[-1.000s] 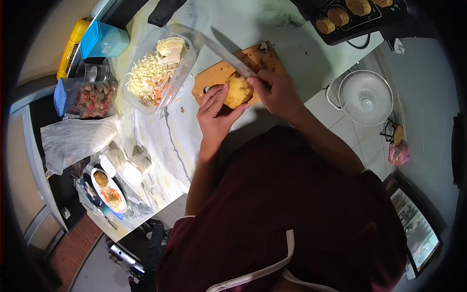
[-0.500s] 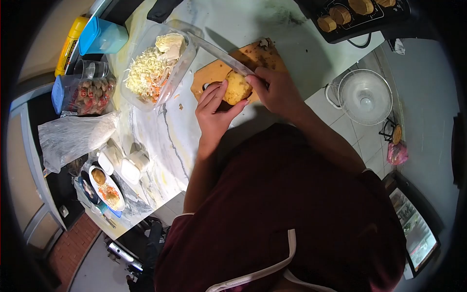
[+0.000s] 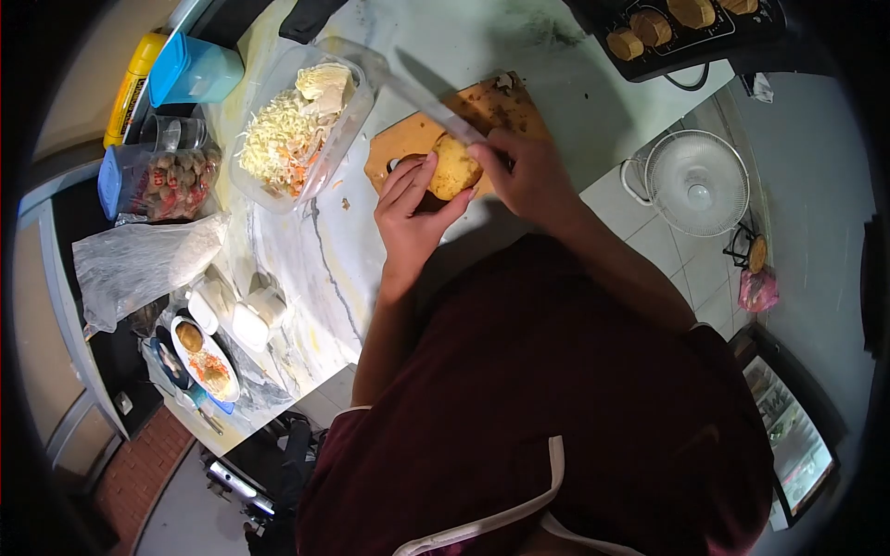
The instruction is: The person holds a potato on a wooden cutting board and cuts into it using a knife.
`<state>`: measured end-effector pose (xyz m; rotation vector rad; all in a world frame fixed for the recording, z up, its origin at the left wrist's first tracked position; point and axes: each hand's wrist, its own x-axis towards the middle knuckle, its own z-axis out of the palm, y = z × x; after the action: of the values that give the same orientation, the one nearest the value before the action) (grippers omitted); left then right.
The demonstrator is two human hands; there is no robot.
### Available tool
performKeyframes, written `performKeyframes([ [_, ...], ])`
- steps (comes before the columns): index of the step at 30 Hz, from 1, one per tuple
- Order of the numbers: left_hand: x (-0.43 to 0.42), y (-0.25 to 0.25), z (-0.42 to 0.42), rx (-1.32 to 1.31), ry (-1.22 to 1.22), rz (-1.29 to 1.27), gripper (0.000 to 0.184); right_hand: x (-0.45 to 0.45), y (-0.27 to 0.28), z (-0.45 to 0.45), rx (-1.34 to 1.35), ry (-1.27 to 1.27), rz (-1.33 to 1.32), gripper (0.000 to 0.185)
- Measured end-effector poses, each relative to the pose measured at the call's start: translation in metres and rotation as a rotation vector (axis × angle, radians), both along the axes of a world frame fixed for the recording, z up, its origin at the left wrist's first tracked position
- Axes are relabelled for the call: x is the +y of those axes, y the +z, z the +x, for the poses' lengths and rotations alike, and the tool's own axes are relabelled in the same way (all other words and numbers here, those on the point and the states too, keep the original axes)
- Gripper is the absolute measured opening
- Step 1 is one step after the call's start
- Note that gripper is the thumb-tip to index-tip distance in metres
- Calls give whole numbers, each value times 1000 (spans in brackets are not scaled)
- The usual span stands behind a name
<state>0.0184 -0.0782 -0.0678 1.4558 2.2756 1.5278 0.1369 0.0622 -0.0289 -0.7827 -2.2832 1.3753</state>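
Observation:
My left hand (image 3: 406, 209) grips a yellowish potato (image 3: 455, 171) with patches of brown skin, thumb below it and fingers on its left side. In my right hand (image 3: 530, 174) is a large knife (image 3: 428, 107), its blade pointing up and left along the potato's upper edge. Beneath lies a wooden cutting board (image 3: 393, 144) scattered with dark peelings (image 3: 505, 109). Left of the board, a clear plastic container (image 3: 269, 197) holds shredded cabbage (image 3: 275, 135), orange shreds and a larger cabbage piece (image 3: 324, 85). The knife's handle is hidden in my right hand.
At left stand a blue-lidded container (image 3: 197, 72), a yellow bottle (image 3: 133, 90), a bag of brown pieces (image 3: 178, 181) and white-lidded tubs (image 3: 255, 324). An oval plate (image 3: 225, 378) sits near the table's lower edge. A strainer (image 3: 697, 183) is at right, an oven with knobs (image 3: 681, 42) above.
The knife blade has shifted and tilted slightly at the potato's upper edge and looks blurred. My left hand still holds the potato in nearly the same place.

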Motion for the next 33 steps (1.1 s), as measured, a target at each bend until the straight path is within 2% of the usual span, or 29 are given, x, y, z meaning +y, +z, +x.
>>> performKeyframes([
  [3,1,-2,-2,21,-10,19,57,3,0,-3,-65,-68,6,25],
  [6,0,-1,0,19,-2,12,58,-2,-1,0,-18,70,83,27],
  [8,1,0,3,12,9,3,58,2,2,-4,-116,-71,-46,28],
  [14,-2,-2,3,-4,8,33,57,-6,-2,0,21,7,-22,25],
  [17,3,1,3,8,36,16,56,2,4,-5,-116,-63,-56,25],
  [20,2,-2,1,-25,31,29,56,-1,1,-4,3,-53,-4,24],
  [23,-1,-4,2,-8,35,25,57,0,-1,0,-35,2,-33,23],
  [26,3,-2,3,-3,60,-3,57,5,0,-2,-116,-48,-64,22],
  [29,3,-5,2,-25,50,35,56,-1,-5,0,29,-32,-4,24],
  [33,0,-3,2,-10,45,15,56,0,-6,0,-3,-40,-51,26],
])
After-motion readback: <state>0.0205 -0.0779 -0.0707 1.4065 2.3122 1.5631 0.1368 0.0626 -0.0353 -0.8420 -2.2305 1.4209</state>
